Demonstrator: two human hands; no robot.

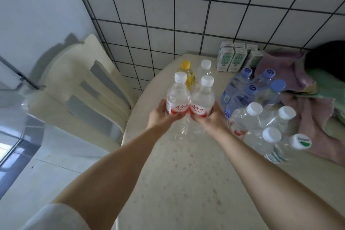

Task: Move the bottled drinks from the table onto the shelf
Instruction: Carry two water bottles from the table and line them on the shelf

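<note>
Two water bottles in hand
Left hand [162, 115] grips left bottle [178, 95]; right hand [209, 119] grips right bottle [202, 97] at twelve o'clock; probably full, heavy, slick; hold at labels.

I count six clear white-capped bottles [244, 119], two of them in my hands, four blue-capped bottles [240, 97], one yellow-capped bottle [185, 73], one bottle with a green-and-white cap [291, 147], and six small cartons [238, 59].
</note>
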